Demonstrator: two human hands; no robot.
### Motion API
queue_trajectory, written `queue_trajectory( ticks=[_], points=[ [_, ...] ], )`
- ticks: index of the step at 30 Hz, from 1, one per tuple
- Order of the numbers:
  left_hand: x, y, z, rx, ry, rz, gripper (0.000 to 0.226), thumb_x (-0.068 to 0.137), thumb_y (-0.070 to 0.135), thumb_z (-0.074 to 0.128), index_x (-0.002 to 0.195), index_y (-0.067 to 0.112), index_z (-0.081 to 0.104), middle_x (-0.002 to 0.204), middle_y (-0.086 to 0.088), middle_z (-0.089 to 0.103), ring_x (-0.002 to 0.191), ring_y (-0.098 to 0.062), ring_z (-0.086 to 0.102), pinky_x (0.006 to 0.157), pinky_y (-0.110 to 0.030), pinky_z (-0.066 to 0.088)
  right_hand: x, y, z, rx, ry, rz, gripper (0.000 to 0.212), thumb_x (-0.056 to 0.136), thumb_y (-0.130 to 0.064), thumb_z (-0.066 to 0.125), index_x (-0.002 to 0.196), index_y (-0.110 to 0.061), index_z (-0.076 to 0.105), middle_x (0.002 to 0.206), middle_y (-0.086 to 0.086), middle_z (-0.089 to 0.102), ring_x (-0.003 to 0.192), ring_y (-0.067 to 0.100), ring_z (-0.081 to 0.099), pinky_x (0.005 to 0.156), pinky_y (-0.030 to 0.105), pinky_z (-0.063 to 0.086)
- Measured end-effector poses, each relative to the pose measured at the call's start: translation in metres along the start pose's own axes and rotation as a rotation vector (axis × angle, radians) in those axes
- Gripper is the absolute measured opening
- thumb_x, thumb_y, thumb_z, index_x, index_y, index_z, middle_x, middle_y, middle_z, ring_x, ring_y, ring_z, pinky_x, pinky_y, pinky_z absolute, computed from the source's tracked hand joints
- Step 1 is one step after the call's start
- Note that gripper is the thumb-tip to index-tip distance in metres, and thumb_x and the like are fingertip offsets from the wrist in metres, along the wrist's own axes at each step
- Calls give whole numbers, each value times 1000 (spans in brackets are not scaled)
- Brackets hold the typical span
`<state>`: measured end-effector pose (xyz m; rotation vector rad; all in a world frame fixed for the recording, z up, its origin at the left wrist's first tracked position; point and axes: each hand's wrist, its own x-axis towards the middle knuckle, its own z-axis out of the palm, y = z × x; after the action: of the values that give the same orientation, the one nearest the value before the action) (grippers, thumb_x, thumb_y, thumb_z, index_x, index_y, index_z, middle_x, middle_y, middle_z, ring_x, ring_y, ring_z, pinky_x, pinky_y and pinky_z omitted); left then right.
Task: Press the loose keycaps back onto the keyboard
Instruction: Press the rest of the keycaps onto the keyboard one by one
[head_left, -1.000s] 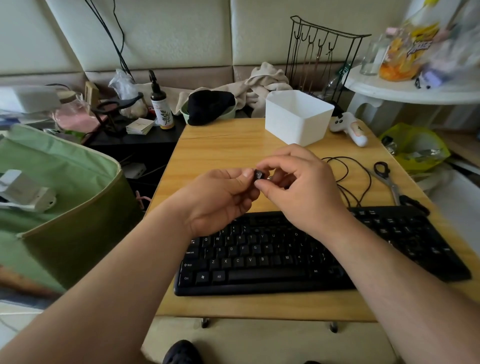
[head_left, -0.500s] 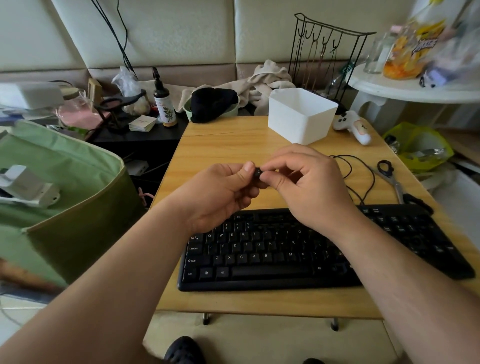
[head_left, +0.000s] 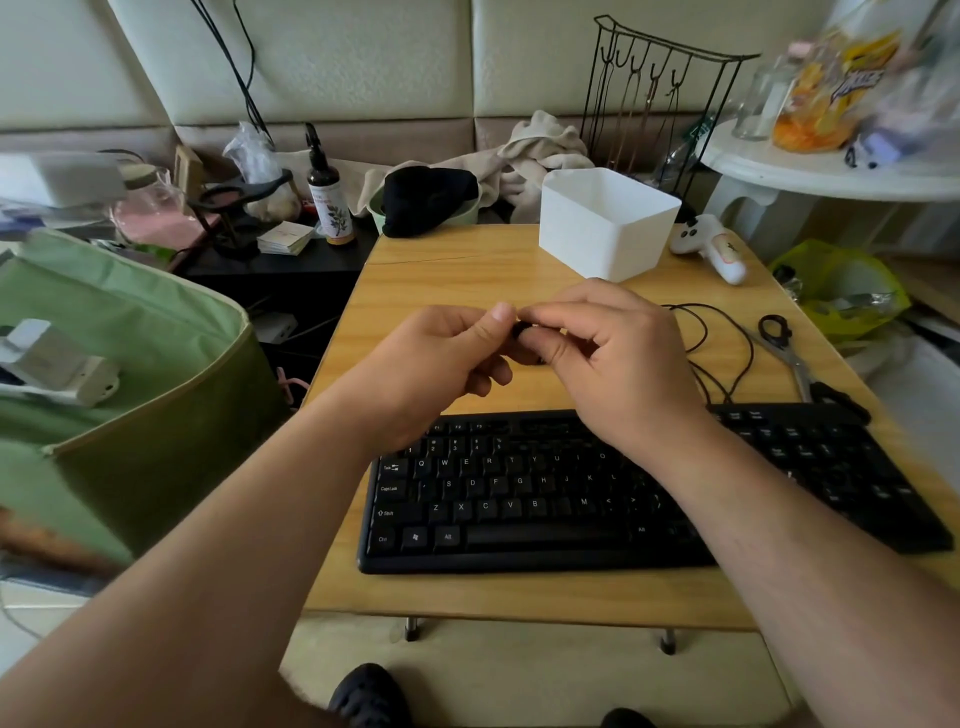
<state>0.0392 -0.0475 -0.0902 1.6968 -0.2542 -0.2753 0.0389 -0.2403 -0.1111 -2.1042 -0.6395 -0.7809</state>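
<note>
I pinch a small black keycap (head_left: 521, 329) between the thumb and forefinger of my right hand (head_left: 613, 358), and the thumb tip of my left hand (head_left: 441, 364) meets it from the other side, the rest of those fingers curled under. Both hands hang above the wooden table (head_left: 467, 275), just behind the black keyboard (head_left: 519, 493). Compared with a second ago the pinch has barely shifted: the cap sits a little deeper between my fingertips and shows less, and my hands have not dropped toward the keys. I judge I am still turning the cap to get its orientation right, so no seating has begun. Which key socket it belongs to I cannot tell; gaps on the keyboard are too dark to make out.

Further out, the white bin (head_left: 608, 223) stands at the far side of the table, open on top; its inside is hidden from this angle, so I cannot say what it holds. To my left the green fabric bag (head_left: 130, 415) gapes open with a white adapter-like device (head_left: 52, 364) lying on it. A pale green bowl (head_left: 379, 215) beyond the table holds a black cloth (head_left: 431, 200).
</note>
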Motion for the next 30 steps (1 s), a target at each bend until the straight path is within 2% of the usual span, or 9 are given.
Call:
queue_trajectory(
  ticks=[2, 6, 12, 15, 17, 19, 21, 27, 30],
  points=[
    [-1, -1, -3, 104, 8, 28, 36, 108, 37, 52, 100, 15, 79, 96, -12, 74, 81, -19, 55, 77, -34, 47, -1, -1, 0, -14, -12, -18, 19, 93, -19, 76, 111, -16, 81, 96, -4, 73, 86, 13, 68, 75, 31, 56],
    [-3, -2, -7, 380, 44, 30, 37, 105, 49, 52, 91, 26, 78, 81, 4, 72, 74, -12, 58, 74, -37, 52, -1, -6, -2, -36, -58, -3, 11, 89, -17, 81, 99, -20, 82, 92, -9, 72, 80, 9, 65, 70, 24, 52],
    [-5, -6, -13, 548, 35, 63, 30, 105, 49, 51, 91, 37, 76, 85, 7, 71, 67, 3, 56, 57, -14, 45, 1, -7, -5, -6, -205, 76, 9, 88, -24, 81, 95, -29, 83, 85, -12, 73, 79, 7, 64, 69, 23, 51],
    [-5, -9, -17, 545, 32, 45, 35, 106, 51, 46, 93, 37, 76, 92, 8, 73, 77, 5, 60, 69, -20, 48, 2, -9, -5, -5, -252, 123, 9, 89, -26, 80, 96, -31, 82, 84, -13, 71, 81, 6, 63, 70, 23, 49],
    [-3, -15, -23, 558, 67, 26, 37, 107, 51, 42, 101, 37, 76, 98, 17, 74, 92, 8, 62, 81, -22, 48, 5, -8, -6, -76, -386, 225, 10, 91, -31, 78, 100, -34, 81, 84, -19, 68, 81, 0, 61, 68, 17, 45],
    [1, -23, -30, 586, 133, -8, 31, 107, 49, 48, 105, 36, 76, 103, 18, 73, 101, 1, 63, 88, -25, 50, 4, -7, -6, -170, -569, 318, 9, 92, -34, 76, 100, -36, 80, 85, -25, 65, 80, -5, 59, 68, 12, 41],
    [4, -31, -36, 607, 150, -76, 20, 102, 46, 58, 105, 36, 76, 104, 17, 72, 101, -5, 64, 88, -28, 53, 3, -8, -2, -206, -686, 372, 8, 93, -36, 75, 99, -35, 79, 90, -24, 66, 85, -1, 60, 74, 18, 45],
    [7, -43, -41, 614, 50, -158, 9, 92, 44, 74, 94, 35, 78, 95, 12, 74, 95, -11, 68, 90, -36, 58, 5, -16, 7, -225, -763, 398, 5, 93, -35, 75, 93, -34, 80, 83, -23, 65, 79, -6, 57, 65, 14, 39],
    [6, -40, -38, 604, -7, -173, 12, 89, 46, 77, 89, 35, 79, 87, 8, 75, 88, -15, 70, 84, -37, 60, 7, -19, 10, -252, -775, 398, 6, 92, -34, 75, 89, -32, 80, 84, -20, 67, 79, -3, 59, 66, 20, 44]
  ],
)
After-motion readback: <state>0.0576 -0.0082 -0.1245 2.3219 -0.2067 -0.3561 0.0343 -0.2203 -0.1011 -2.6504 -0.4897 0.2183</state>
